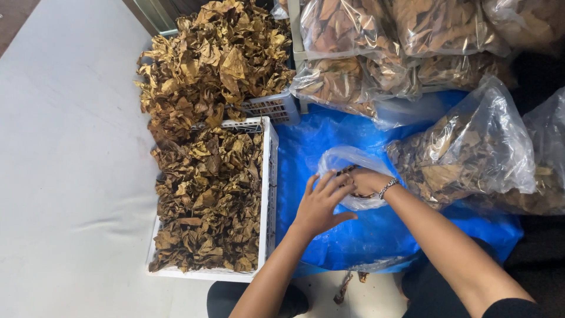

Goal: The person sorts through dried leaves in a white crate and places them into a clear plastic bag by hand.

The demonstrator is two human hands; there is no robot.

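A small clear plastic bag [347, 162] lies on a blue plastic sheet [329, 235]. My left hand [321, 203] rests flat on the bag's near edge, fingers spread. My right hand [362, 179], with a bracelet at the wrist, reaches into the bag's mouth; its fingers are partly hidden by plastic and by the left hand. A few dark dried leaves show inside the bag at the fingers.
A white plastic crate [268, 194] full of dried brown leaves sits to the left, with a second heaped crate [273, 109] behind it. Several filled clear bags of leaves [471, 147] lie to the right and at the back. A white cloth [70, 176] covers the floor on the left.
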